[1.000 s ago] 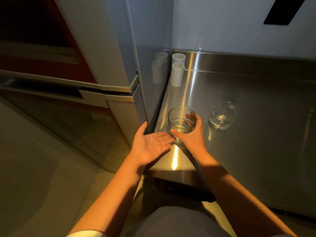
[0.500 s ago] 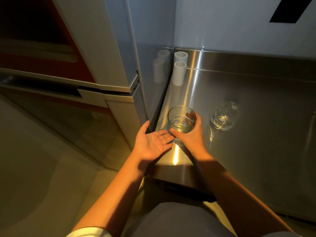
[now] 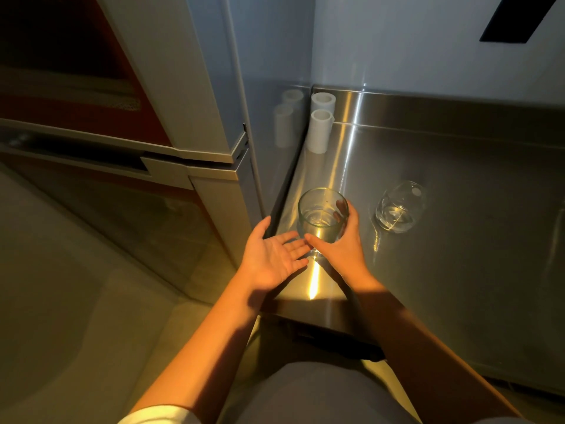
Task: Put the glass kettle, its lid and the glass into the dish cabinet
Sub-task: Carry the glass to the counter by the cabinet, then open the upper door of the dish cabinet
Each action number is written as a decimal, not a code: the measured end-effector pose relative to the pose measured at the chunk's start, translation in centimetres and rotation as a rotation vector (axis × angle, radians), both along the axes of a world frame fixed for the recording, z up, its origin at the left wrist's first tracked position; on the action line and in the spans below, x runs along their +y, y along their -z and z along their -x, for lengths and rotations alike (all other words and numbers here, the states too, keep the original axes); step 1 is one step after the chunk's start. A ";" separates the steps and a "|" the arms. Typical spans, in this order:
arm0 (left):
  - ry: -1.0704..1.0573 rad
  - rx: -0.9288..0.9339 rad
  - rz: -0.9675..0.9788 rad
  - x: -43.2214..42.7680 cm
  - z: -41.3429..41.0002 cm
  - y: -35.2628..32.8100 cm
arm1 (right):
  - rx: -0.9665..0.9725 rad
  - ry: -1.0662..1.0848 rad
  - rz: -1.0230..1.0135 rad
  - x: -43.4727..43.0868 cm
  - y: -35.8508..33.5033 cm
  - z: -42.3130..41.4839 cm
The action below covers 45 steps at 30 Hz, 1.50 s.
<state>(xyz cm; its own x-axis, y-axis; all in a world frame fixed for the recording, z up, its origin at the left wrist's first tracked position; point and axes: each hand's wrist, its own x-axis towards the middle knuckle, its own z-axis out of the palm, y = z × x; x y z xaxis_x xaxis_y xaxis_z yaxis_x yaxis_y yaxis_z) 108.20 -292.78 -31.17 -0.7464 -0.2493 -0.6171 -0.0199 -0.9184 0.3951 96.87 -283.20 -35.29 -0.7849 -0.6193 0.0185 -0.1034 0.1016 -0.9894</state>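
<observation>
dim room — steel counter (image 3: 458, 240), pale wall (image 3: 397, 41), grey cabinet (image 3: 183, 87) alongside.

Clear glass (image 3: 322, 217); white cups (image 3: 320, 131); steel-grey counter (image 3: 458, 240).

The fingers (image 3: 350, 214) of the right grip (image 3: 344, 252) lie behind the glass (image 3: 321, 218) and show only distorted through its wall. Glare masks the glass base. The clear vessel (image 3: 400, 211) lying on the bench (image 3: 474, 270) is indistinct, possibly a lid. The bench runs off the right edge. The dark panel (image 3: 519, 16) is cropped at the top edge.
</observation>
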 end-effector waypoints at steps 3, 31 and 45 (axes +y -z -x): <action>-0.015 0.004 0.009 0.6 -0.1 -0.4 | -0.003 -0.021 0.001 0.7 -0.3 -0.1; -0.184 0.258 0.175 3.3 -12.6 -7.2 | 0.487 -0.257 0.003 3.5 -8.7 -10.8; -0.359 0.345 0.143 -1.6 -28.3 -7.8 | -0.242 -0.260 0.272 -3.9 -11.9 -27.1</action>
<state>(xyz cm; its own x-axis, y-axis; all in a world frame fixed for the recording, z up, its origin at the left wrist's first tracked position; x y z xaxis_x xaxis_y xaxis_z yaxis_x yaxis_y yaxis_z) 136.53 -294.43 -23.41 -0.7523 -0.5912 -0.2907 0.4407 -0.7796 0.4449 124.02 -287.07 -23.44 -0.6054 -0.7947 0.0431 0.1464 -0.1645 -0.9754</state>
